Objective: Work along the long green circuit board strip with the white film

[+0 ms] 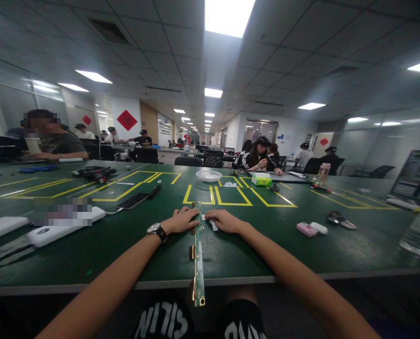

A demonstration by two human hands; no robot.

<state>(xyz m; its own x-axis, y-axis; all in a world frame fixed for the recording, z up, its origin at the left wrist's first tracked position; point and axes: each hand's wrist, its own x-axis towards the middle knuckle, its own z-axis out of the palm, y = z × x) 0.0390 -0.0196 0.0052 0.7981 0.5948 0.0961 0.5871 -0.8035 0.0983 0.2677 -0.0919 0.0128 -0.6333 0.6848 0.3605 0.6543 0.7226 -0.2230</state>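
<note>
A long, narrow green circuit board point(200, 263) with copper-coloured flex tabs along its left side lies lengthwise before me. Its near end sticks out past the table edge above my knees. My left hand point(182, 220), with a watch on the wrist, presses its fingers on the far part of the board from the left. Just right of the board, my right hand point(225, 220) has its fingers closed on a small white piece of paper or cloth point(214, 226). Its fingertips are close to the board's right edge, and I cannot tell whether they touch it.
On the green table point(132, 263) stand a clear round dish point(209, 176) and a green-white pack point(261, 179) ahead. Phone point(134, 201) and white power strip point(67, 228) are left; earbud cases point(306, 229) and a clear jug point(419, 233) right. Several people sit beyond.
</note>
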